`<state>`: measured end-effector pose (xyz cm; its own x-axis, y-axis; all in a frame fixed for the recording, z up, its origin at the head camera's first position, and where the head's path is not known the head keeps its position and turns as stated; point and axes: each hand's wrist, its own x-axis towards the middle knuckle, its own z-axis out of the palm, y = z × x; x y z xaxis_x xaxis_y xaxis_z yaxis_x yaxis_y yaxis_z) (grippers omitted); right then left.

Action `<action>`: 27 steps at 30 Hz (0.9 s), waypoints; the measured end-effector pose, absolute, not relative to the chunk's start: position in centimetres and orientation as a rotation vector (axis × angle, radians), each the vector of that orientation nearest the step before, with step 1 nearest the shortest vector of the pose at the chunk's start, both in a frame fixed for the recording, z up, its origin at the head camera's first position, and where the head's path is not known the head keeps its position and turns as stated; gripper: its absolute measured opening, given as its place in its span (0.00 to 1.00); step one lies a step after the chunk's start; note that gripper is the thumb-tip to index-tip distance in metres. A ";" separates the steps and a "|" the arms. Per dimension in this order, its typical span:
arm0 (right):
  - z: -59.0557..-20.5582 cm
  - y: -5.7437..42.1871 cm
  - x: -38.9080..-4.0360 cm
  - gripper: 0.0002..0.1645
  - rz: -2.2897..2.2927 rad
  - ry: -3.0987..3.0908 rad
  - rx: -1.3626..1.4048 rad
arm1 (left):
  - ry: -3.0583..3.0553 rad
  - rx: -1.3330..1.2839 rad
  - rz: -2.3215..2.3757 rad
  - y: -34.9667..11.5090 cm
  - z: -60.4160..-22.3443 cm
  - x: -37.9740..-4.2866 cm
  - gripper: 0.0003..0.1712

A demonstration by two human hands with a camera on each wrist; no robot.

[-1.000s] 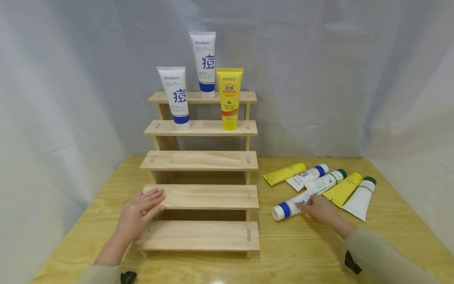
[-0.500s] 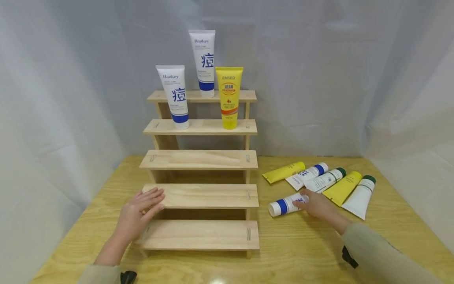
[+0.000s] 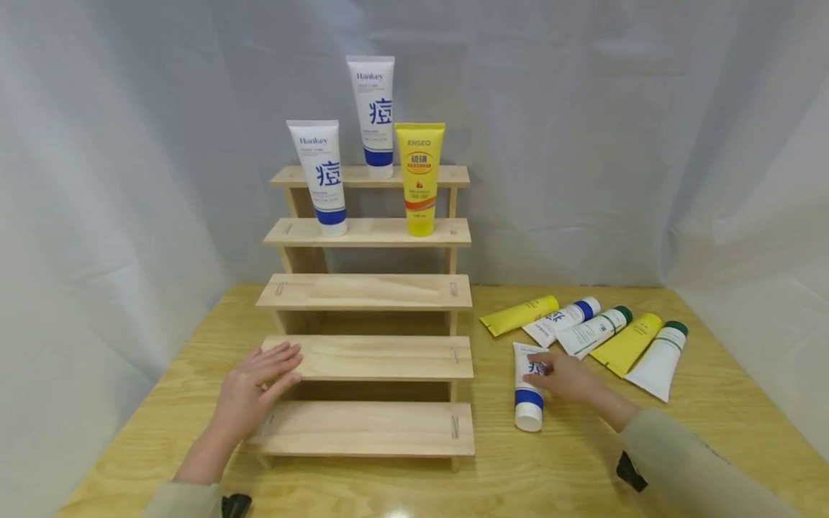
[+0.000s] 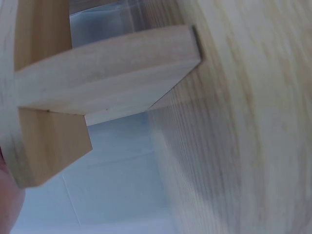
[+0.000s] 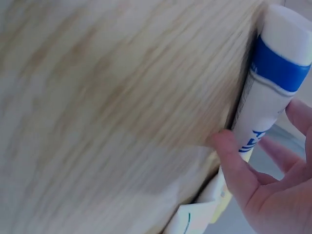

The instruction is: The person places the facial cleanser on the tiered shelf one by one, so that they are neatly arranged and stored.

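My right hand (image 3: 573, 378) pinches a white squeeze tube (image 3: 529, 397) with a blue band and blue lettering, low over the table right of the wooden stand. Its white cap points toward me. In the right wrist view the thumb and fingers straddle the tube (image 5: 273, 73) around its middle. My left hand (image 3: 249, 388) rests with straight fingers on the left end of the second-lowest step of the tiered stand (image 3: 369, 428). Only a bit of that hand (image 4: 9, 200) shows in the left wrist view, at the stand's side.
Two white-and-blue tubes (image 3: 317, 176) and a yellow tube (image 3: 419, 180) stand cap-down on the two upper steps. Right of the stand lie several tubes: yellow ones (image 3: 627, 344), a white-blue one (image 3: 562, 320) and green-capped white ones (image 3: 657, 361). Pale sheeting (image 3: 557, 144) surrounds the table.
My right hand has drawn the white-and-blue tube left, away from the green-capped tube, and swung it from lying slantwise to cap toward me. The left hand stays put.
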<state>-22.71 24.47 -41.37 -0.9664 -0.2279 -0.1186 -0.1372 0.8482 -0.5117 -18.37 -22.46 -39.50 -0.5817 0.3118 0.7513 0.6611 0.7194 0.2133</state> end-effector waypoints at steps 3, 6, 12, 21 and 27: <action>-41.4 24.5 -22.7 0.43 -0.874 2.779 -0.142 | -2.212 -0.728 -0.627 -22.4 -39.6 -18.4 0.17; -41.5 24.5 -22.6 0.48 -1.015 2.631 0.054 | -2.219 -0.724 -0.630 -22.4 -39.5 -18.3 0.17; -41.6 23.9 -22.4 0.36 -1.213 2.444 0.248 | -2.225 -0.727 -0.631 -22.4 -39.5 -18.3 0.17; -41.3 23.1 -22.3 0.32 -1.212 2.482 0.234 | -2.216 -0.733 -0.632 -22.4 -39.6 -18.5 0.17; -41.5 23.6 -21.6 0.36 -1.337 2.454 0.221 | -2.214 -0.732 -0.644 -22.5 -39.7 -18.5 0.17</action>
